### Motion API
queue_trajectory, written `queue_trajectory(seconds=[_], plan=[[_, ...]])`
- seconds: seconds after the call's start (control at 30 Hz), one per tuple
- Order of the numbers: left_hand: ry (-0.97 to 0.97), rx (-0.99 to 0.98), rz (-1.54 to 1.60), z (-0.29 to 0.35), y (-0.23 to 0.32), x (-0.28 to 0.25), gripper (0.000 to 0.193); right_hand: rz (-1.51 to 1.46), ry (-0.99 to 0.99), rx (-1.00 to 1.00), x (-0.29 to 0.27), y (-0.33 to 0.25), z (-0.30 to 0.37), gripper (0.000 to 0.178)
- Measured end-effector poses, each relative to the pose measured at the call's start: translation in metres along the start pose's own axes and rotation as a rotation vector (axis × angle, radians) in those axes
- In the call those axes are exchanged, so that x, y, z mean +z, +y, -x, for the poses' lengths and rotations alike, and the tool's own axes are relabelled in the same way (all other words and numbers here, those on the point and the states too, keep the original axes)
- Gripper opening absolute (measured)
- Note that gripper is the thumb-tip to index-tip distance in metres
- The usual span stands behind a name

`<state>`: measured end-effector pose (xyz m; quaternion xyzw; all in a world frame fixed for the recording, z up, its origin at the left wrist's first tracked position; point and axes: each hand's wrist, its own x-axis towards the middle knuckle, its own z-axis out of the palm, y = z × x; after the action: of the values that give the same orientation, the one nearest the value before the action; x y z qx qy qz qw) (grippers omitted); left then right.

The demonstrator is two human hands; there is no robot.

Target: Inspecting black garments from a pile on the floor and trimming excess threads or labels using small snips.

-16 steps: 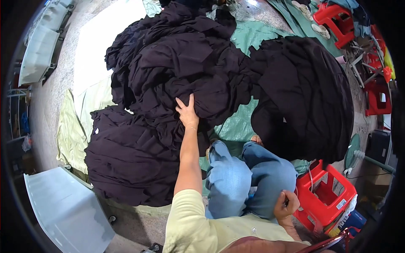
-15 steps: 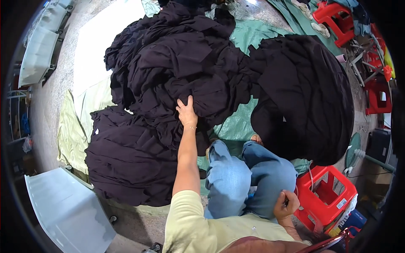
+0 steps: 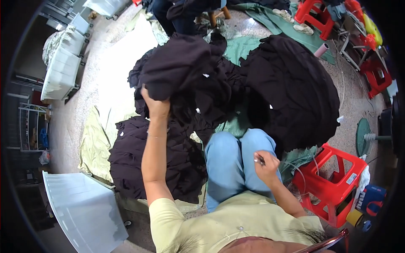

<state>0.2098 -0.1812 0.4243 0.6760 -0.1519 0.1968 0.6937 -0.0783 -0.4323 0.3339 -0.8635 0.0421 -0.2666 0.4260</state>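
Note:
My left hand [image 3: 156, 105] grips a dark purple-black cloth piece [image 3: 179, 61], lifted above the heap of like dark cloth [image 3: 215, 90] in front of me. Its fingers are mostly hidden under the fabric. Over my knees is my right hand [image 3: 266, 165], closed around something small and dark that I cannot make out; a thin clear tube [image 3: 295, 168] runs from near it toward the red stool. A second dark cloth pile [image 3: 156, 156] lies below my left forearm. To the right rises a large rounded dark pile [image 3: 295, 92], with a small white tag showing.
Green sheeting [image 3: 238, 122] and pale sheeting [image 3: 95, 143] lie under the piles. A light-blue wheeled bin [image 3: 84, 211] stands near left. At near right are a red stool [image 3: 333, 181] and a blue box [image 3: 373, 198]. Someone in dark trousers [image 3: 162, 14] is beyond the heap.
My left hand has risen and moved left, lifting a cloth piece from the heap. My right hand has come up and left over my knees. The view has shifted, showing more beyond.

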Motion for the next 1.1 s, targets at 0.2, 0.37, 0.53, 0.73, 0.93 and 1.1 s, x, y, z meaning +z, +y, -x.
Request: queue_trajectory(seconds=[0.2,0.37,0.53,0.73,0.93,1.1], plan=[[-0.187,0.099,-0.177,-0.029,0.153,-0.003,0.038,-0.204,0.219,0.208,-0.038,-0.013,0.001,0.006],[-0.396,-0.241,-0.102,-0.005,0.217,-0.078,0.046,-0.324,0.547,0.018,-0.106,-0.023,-0.025,0.014],[-0.539,-0.653,-0.031,0.144,0.237,-0.059,0.056,-0.602,0.492,0.197,-0.151,-0.019,-0.018,0.032],[-0.935,-0.207,-0.704,0.247,0.135,0.012,0.067,-0.402,0.26,0.443,-0.131,0.035,0.023,0.033],[-0.507,-0.328,-0.573,0.278,0.141,0.008,0.058,-0.153,0.111,0.408,-0.119,0.019,0.046,0.015],[-0.52,-0.802,-0.536,0.32,0.099,-0.059,0.039,-0.139,-0.178,0.044,-0.115,-0.035,0.014,0.08]])
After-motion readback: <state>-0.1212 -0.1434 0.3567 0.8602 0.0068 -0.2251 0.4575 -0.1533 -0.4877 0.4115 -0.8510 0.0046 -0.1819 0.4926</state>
